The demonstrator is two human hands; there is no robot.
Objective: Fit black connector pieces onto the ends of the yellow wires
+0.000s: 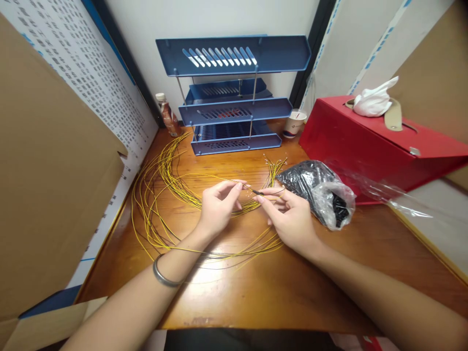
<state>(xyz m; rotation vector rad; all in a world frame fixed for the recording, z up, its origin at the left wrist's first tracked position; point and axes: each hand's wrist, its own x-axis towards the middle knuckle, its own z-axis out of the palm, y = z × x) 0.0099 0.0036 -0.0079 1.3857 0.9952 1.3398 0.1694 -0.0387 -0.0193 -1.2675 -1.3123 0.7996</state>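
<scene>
Brown cardboard [47,170] stands left of looped yellow wires [166,168] on a table [234,302], over which the left hand [219,202] pinches one wire and the right hand [292,214] a small black piece [258,192] between both hands, near a plastic bag [310,180].

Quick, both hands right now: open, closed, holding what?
Left hand: closed, pinching thin wire.
Right hand: closed, pinching small black piece.

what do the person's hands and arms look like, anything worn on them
The left hand and right hand wear no gloves. A slim dark grey band sits on the left forearm; the right forearm shows no band, and no sleeves are visible.
</scene>
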